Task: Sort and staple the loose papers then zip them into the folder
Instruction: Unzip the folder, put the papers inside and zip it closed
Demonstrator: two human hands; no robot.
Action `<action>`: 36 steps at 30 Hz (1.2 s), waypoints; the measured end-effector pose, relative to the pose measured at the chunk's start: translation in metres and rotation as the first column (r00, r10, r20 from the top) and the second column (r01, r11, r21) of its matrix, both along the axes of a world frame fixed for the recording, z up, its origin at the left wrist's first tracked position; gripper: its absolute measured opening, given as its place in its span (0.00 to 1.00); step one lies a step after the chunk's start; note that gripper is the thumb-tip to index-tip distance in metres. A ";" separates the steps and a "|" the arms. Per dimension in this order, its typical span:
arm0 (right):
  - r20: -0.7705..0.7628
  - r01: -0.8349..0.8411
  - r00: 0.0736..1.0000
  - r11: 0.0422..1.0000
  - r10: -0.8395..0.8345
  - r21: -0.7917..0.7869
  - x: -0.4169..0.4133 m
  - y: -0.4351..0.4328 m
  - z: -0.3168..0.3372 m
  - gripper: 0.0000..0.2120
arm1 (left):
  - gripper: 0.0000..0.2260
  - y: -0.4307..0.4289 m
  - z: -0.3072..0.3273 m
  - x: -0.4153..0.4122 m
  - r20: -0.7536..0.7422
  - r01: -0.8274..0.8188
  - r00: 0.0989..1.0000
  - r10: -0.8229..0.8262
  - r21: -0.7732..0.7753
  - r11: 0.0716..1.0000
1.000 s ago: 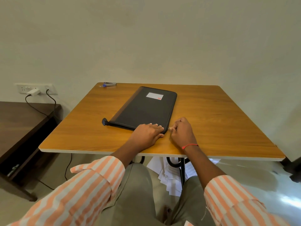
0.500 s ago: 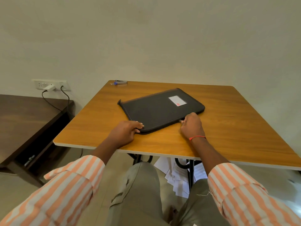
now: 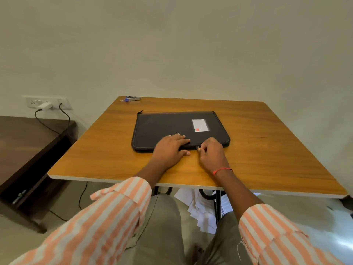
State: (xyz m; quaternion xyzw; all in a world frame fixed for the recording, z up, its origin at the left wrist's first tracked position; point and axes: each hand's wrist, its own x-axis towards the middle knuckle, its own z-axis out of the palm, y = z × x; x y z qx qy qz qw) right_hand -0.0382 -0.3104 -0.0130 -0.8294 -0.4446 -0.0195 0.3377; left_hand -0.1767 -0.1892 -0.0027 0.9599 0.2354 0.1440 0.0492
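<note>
Squarely on the desk (image 3: pixel 267 150) lies the black folder (image 3: pixel 172 125), flat. The left hand (image 3: pixel 170 148) rests on its near edge, grip spread; the right hand (image 3: pixel 212 153), just beside, has its grip pinching the zip pull (image 3: pixel 197 147). A stapler (image 3: pixel 132 99) sits at the far-left corner.

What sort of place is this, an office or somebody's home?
Likely a plain work corner in a home or small office: a wooden table by a bare wall, a zip folder and stapler on it, and a charger in the wall socket.
</note>
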 end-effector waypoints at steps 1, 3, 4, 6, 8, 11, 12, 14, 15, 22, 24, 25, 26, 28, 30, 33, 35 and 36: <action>0.006 -0.010 1.000 1.000 0.010 0.007 -0.001 -0.001 0.001 0.10 | 0.23 -0.003 -0.001 0.010 0.017 0.012 1.000 -0.012 0.011 1.000; 0.008 -0.005 1.000 1.000 0.005 0.020 0.000 -0.002 0.000 0.08 | 0.19 -0.006 -0.001 0.018 0.009 0.018 1.000 -0.019 0.036 0.999; 0.008 0.008 1.000 1.000 -0.008 0.021 0.001 -0.002 -0.001 0.07 | 0.18 -0.007 -0.001 0.019 -0.004 0.014 1.000 -0.013 0.045 0.999; 0.012 0.040 0.999 0.999 -0.040 0.011 0.004 -0.006 -0.003 0.05 | 0.18 -0.007 -0.003 0.017 -0.027 -0.011 1.000 0.012 0.056 0.998; 0.016 0.086 0.996 0.996 -0.087 0.010 0.015 -0.013 -0.003 0.05 | 0.17 -0.004 -0.003 0.013 -0.032 -0.061 0.998 0.062 0.024 0.998; 0.001 0.142 0.990 0.990 -0.143 0.018 0.035 -0.031 0.002 0.06 | 0.17 0.001 -0.002 0.008 -0.041 -0.100 0.994 0.098 -0.027 0.995; -0.011 0.148 0.989 0.989 -0.147 0.023 0.039 -0.035 0.004 0.07 | 0.18 0.003 -0.003 0.007 -0.050 -0.099 0.994 0.098 -0.029 0.995; -0.032 0.140 0.990 0.990 -0.139 0.027 0.041 -0.040 0.006 0.08 | 0.18 0.005 -0.004 0.005 -0.044 -0.096 0.995 0.094 -0.033 0.995; -0.032 0.131 0.991 0.991 -0.130 0.033 0.039 -0.040 0.006 0.08 | 0.18 0.006 -0.004 0.003 -0.027 -0.093 0.995 0.092 -0.034 0.995; -0.030 0.140 0.990 0.988 -0.139 0.069 0.040 -0.044 0.006 0.11 | 0.17 0.020 -0.009 -0.025 0.180 -0.053 0.982 0.052 0.000 0.999; -0.040 0.106 0.994 0.992 -0.104 0.063 0.039 -0.042 0.006 0.13 | 0.16 0.028 -0.011 -0.034 0.205 -0.054 0.978 0.050 0.012 0.998; -0.044 0.074 0.996 0.996 -0.071 0.051 0.037 -0.041 0.005 0.13 | 0.15 0.032 -0.011 -0.039 0.205 -0.063 0.977 0.064 -0.009 0.998; -0.044 0.036 0.998 0.998 -0.034 0.045 0.036 -0.040 0.003 0.13 | 0.14 0.034 -0.008 -0.042 0.198 -0.075 0.977 0.084 -0.053 0.996; -0.070 -0.005 0.997 0.998 0.009 0.062 0.036 -0.038 0.002 0.13 | 0.14 0.030 0.003 -0.042 0.142 -0.058 0.987 0.077 -0.132 0.990; -0.131 -0.021 0.991 0.995 0.034 0.095 0.038 -0.037 0.003 0.13 | 0.20 0.014 0.014 -0.026 0.041 0.037 0.999 -0.033 -0.096 0.995; -0.168 -0.090 0.980 0.990 0.108 0.109 0.032 -0.032 0.000 0.10 | 0.28 -0.014 0.018 0.006 -0.030 0.172 0.984 -0.173 -0.051 0.984; -0.166 -0.092 0.980 0.988 0.112 0.122 0.027 -0.029 -0.003 0.09 | 0.26 -0.017 0.016 0.017 -0.036 0.209 0.977 -0.212 -0.067 0.976; -0.158 -0.082 0.982 0.989 0.101 0.119 0.027 -0.028 -0.005 0.09 | 0.25 -0.018 0.014 0.017 -0.055 0.213 0.974 -0.218 -0.076 0.974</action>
